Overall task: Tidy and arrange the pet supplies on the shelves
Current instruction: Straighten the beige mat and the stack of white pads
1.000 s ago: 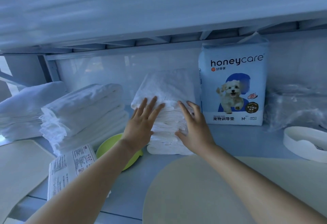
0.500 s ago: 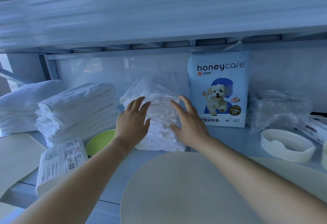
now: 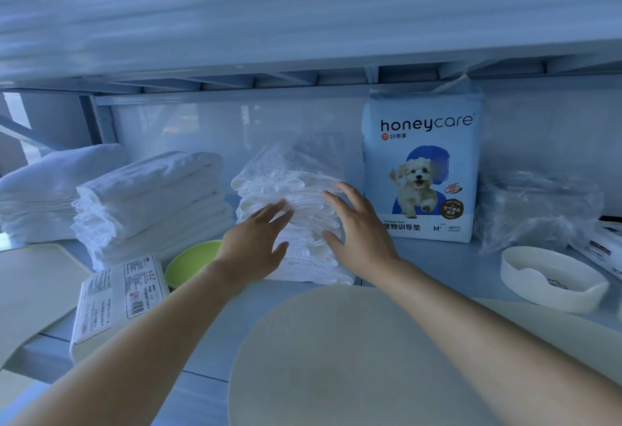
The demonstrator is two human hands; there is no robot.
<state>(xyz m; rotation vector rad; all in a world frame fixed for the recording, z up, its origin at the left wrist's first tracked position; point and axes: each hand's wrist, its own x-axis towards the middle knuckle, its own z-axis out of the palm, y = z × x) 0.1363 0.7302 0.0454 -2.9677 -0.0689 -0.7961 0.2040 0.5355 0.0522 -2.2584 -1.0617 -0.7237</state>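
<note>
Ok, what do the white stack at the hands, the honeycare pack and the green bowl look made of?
Stack of pet pads: soft white nonwoven or paper-like sheets, matte, crinkled edges. Honeycare pack: printed plastic film, slight sheen. Green bowl: smooth, probably plastic.

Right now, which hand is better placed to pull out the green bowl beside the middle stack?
Probably left. The left hand is at the front of the pad stack, just beside the green bowl; the right hand is on the stack's other side, nearer the honeycare bag.
</note>
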